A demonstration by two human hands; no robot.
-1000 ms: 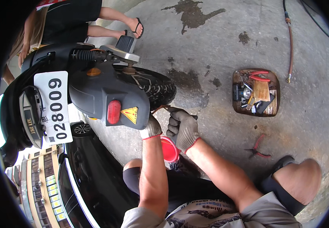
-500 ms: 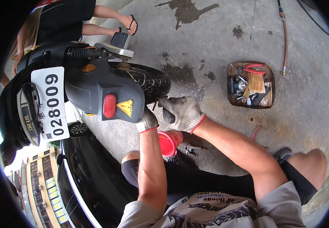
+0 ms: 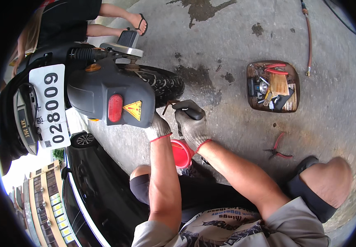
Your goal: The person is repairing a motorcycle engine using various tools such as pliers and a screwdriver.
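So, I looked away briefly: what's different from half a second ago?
The right hand has twisted, and the right forearm has swung lower in the picture, fully uncovering the red-handled pliers on the floor. The left hand stays partly behind the rear fender. Whether anything was gripped or released, I can't tell.

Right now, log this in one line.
left hand: partly behind grey fender | right hand: at thin brown piece | red-handled pliers: on ground

The scooter point(image 3: 88, 91) stands left of the right hand point(image 3: 192, 125), the car point(image 3: 99, 175) left of the left forearm point(image 3: 164, 177). On the ground point(image 3: 227, 47) at right, 1 pair of pliers point(image 3: 274, 152) lies before the tray point(image 3: 272, 110).
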